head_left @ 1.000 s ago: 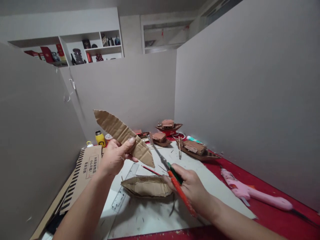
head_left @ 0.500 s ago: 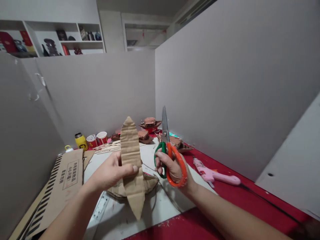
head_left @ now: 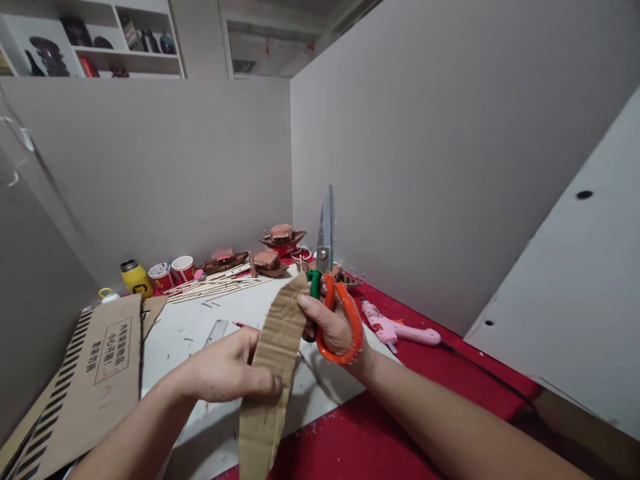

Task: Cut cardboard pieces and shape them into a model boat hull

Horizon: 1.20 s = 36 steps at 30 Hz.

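My left hand (head_left: 235,373) is closed on a long corrugated cardboard strip (head_left: 277,340), thumb across its face. The strip tilts to the right, its far end narrowing and its near end reaching the bottom edge of the view. My right hand (head_left: 337,327) has its fingers through the handles of the scissors (head_left: 325,230), which have orange and green grips. Their blades point up and look nearly closed. The right thumb also presses on the strip's far end. Fingers behind the cardboard are hidden.
A white board (head_left: 190,327) lies on the red tabletop (head_left: 345,440), with a ruler (head_left: 217,331) on it. Thin wooden sticks (head_left: 215,287) and small brown boat models (head_left: 281,237) sit behind. Printed cardboard (head_left: 105,373) lies left. A corded pink glue gun (head_left: 400,327) lies right, near the partition.
The strip has tilted right and come nearer; my right thumb now touches its far end. The boat-shaped cardboard that lay beneath it is no longer visible on the board. The view has shifted.
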Each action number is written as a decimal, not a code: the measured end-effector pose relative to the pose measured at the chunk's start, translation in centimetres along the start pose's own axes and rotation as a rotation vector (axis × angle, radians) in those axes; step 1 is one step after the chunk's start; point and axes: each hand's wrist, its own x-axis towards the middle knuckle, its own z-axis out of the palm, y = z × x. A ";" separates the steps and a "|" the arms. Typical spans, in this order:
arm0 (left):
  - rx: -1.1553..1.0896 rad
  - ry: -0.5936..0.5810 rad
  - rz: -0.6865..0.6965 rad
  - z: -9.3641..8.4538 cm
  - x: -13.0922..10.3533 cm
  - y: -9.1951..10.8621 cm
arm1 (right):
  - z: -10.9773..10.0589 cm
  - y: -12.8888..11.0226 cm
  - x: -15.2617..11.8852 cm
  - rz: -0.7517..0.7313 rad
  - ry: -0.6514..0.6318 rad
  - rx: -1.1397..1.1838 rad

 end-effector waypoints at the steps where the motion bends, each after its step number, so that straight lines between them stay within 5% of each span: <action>1: -0.001 -0.025 -0.018 0.0 -0.1 0.1 | -0.1 -0.1 0.0 0.007 -0.003 -0.023; 6: -0.299 0.016 0.023 -1.0 -0.2 0.5 | -0.5 -0.6 0.0 -0.022 -0.039 -0.149; 11: -0.548 0.299 0.229 -3.2 0.4 -0.2 | -0.2 -0.9 0.8 -0.202 0.252 -0.108; 14: -0.396 0.444 0.289 -2.3 1.6 -1.7 | -0.2 -1.0 1.4 -0.255 0.383 -0.124; 17: -0.334 0.337 0.242 0.0 2.7 -3.0 | -0.1 -0.7 1.2 -0.241 0.430 -0.265; 19: -0.349 0.369 0.277 1.3 3.1 -3.2 | 0.2 -0.2 0.6 -0.223 0.377 -0.350; 24: -0.497 0.767 0.356 1.0 2.4 -1.4 | 1.2 0.8 -2.1 -0.162 0.168 -0.375; 30: -0.568 0.890 0.525 -1.5 -0.5 1.7 | 0.4 1.0 -3.5 -0.234 -0.049 -0.382; 36: -0.523 0.946 0.725 -2.4 -3.5 4.0 | -0.3 0.6 -2.5 -0.061 -0.291 -0.410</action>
